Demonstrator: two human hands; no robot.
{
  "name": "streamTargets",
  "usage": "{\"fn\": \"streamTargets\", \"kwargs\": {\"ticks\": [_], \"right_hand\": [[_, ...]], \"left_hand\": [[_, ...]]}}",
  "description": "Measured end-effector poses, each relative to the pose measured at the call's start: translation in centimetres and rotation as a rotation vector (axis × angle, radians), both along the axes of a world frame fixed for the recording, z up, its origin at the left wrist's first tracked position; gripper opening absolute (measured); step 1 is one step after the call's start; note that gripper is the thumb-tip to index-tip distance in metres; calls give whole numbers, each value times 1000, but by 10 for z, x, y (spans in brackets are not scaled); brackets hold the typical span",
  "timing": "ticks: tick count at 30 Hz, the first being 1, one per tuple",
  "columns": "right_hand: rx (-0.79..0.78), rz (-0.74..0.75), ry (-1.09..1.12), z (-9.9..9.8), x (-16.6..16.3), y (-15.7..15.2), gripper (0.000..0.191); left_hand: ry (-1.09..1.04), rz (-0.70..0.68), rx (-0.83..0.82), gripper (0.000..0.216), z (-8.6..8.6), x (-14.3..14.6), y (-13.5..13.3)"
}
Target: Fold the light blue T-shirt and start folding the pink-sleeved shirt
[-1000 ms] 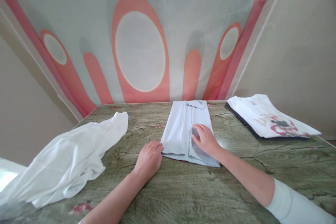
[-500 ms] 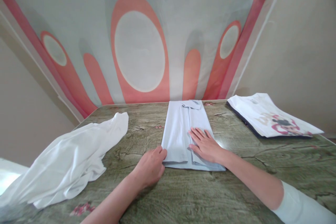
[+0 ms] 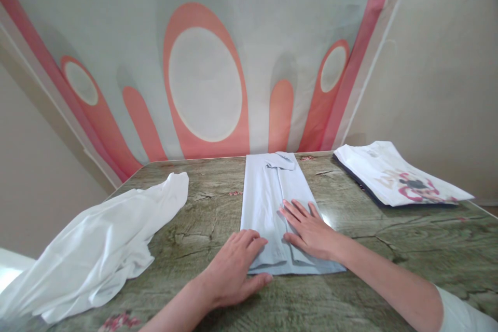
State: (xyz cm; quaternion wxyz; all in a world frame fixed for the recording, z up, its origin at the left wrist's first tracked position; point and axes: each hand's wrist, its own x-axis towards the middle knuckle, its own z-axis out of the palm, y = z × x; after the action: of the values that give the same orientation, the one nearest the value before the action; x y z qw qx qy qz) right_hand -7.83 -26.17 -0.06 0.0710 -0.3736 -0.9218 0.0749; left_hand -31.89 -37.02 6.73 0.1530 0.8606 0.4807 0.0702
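Pressing softly is best: the right hand [image 3: 313, 233] lies flat, fingers spread, on the folded pale cloth [image 3: 259, 192], straight ahead on the table [image 3: 311, 301]. The left hand [image 3: 237, 270], thumb and fingers apart, should hold the near left corner straight.

No text is legible; the tan print [image 3: 390, 179] on the white garment [image 3: 386, 166] is blurred.

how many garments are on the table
At least 4: a rumpled white garment at left, a pale blue folded garment in the middle, and a printed white shirt over a dark one at right; more may be hidden.
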Motion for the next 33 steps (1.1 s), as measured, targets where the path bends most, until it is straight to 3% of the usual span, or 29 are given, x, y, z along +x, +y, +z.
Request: {"fn": "streamTargets", "kwargs": {"ticks": [4,11,20,23,27,33], "right_hand": [[-13,76,4,4,-1,-1,67],[-23,123,42,6,-1,-10,66],[-61,71,85,17,-4,-58,70],[-77,98,117,30,-6,-63,62],[-91,134,192,43,-6,-40,41],[-52,155,290,35,-20,53,24]], "left_hand": [[-11,-67,-3,48,-4,2,3],[22,-131,-45,49,3,6,-3],[-70,-308,-172,40,3,8,-16],[-164,-263,-171,31,1,9,-12],[-164,-24,-5,33,-10,9,-2],[3,-81,-17,61,-23,9,-2]]}}
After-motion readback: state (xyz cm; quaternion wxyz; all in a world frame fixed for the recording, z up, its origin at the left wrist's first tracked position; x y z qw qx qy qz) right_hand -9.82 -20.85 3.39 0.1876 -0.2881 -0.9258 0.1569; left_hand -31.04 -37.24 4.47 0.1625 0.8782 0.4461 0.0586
